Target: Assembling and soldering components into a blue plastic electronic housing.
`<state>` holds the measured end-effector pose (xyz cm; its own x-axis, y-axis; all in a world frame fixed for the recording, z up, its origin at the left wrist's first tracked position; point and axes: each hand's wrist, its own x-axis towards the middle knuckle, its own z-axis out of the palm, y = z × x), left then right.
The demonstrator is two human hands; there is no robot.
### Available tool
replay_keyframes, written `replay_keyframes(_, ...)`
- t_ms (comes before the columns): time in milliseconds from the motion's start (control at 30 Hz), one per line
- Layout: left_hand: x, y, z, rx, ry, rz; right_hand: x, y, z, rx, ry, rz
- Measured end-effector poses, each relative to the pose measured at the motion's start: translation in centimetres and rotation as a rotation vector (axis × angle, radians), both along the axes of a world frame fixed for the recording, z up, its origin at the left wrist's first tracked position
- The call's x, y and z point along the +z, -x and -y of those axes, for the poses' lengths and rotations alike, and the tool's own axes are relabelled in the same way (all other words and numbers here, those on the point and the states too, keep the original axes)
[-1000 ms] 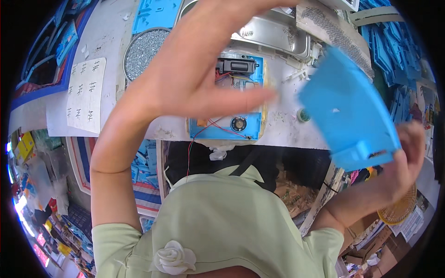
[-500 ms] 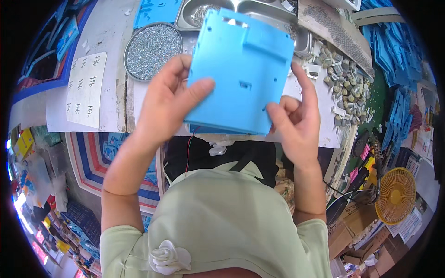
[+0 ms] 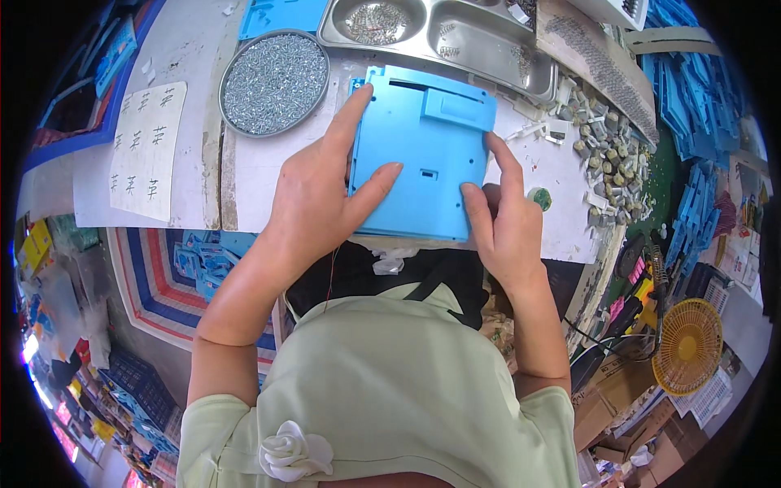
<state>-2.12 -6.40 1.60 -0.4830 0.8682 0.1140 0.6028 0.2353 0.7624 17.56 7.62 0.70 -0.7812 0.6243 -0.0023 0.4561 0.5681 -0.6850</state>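
A flat, square blue plastic case (image 3: 407, 146) lies at the near edge of the white work table, its raised ridge and long slot toward the far side. My left hand (image 3: 321, 187) grips its left side, thumb on the face and index finger stretched up to the far left corner. At the right edge, my right hand (image 3: 511, 207) holds the case with thumb and index finger; its other fingers are partly hidden. A small piece of another blue part shows beyond the far left corner. Thin red wire (image 3: 332, 276) hangs below the near edge.
A round tray of small screws (image 3: 275, 83) stands at the far left, beside a steel tray (image 3: 480, 45) with springs. Several small motor-like metal parts (image 3: 606, 154) are heaped at the right, near a green round piece (image 3: 539, 198). A paper sheet (image 3: 149, 150) lies left.
Both hands have lowered the case from a raised, tilted pose onto the table. My left index finger now reaches along its left edge, and the green round piece has come into sight.
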Motion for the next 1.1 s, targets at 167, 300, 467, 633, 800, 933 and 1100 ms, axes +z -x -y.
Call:
replay_keyframes(167,0.0,0.3,0.3,0.019,0.021,0.024,0.3,0.7,-0.6,-0.008,0.08,-0.005)
replay_keyframes(300,-0.1,0.1,1.3,0.045,0.019,0.02,0.1,0.8,-0.4,0.04,-0.089,-0.055)
replay_keyframes(467,-1.0,-0.1,1.6,0.071,-0.031,0.01,-0.4,0.2,0.1,0.11,-0.253,-0.128)
replay_keyframes(633,-1.3,-0.7,2.7,0.122,0.015,0.035,-0.5,0.3,-0.4,0.233,-0.252,-0.185)
replay_keyframes(800,-3.3,-1.8,3.7,0.146,-0.071,-0.027,0.3,0.5,0.3,0.253,-0.297,-0.046)
replay_keyframes(933,-2.6,-0.9,3.6,0.123,-0.013,0.024,1.9,1.0,-0.7,0.341,-0.342,0.058)
replay_keyframes(1100,-0.3,4.7,3.5,0.031,0.03,0.165,4.7,2.4,-1.5,0.492,-0.505,0.364)
